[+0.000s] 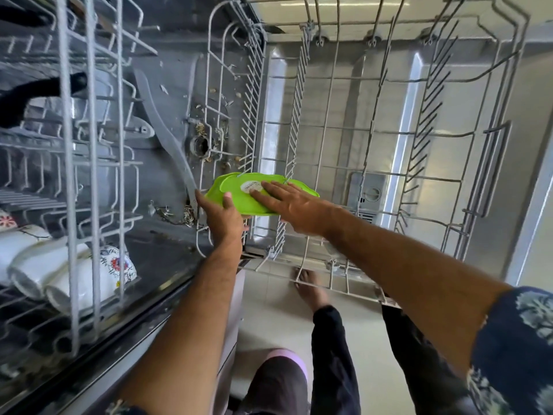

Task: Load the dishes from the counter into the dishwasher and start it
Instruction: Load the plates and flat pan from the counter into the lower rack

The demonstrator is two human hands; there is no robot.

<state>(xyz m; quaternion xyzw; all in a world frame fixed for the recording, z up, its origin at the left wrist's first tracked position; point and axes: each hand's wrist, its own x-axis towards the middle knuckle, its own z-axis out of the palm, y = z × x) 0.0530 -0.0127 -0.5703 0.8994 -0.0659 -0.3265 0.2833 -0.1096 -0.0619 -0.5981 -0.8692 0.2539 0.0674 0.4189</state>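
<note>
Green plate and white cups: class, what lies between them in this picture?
In the head view, between the green plate and the white cups lie the left hand, the dishwasher's crumb-strewn floor and the upper rack's wires.

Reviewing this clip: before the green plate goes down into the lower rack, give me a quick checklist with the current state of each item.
1. Left hand grips the green plate by its edge: ok.
2. Right hand rests flat on the plate: ok.
3. Lower rack pulled out: ok.
4. Rack slots beneath the plate free: ok.
5. Plate seated between prongs: not ok, still held above.
6. Dishwasher floor clean: not ok, debris near the drain.
</note>
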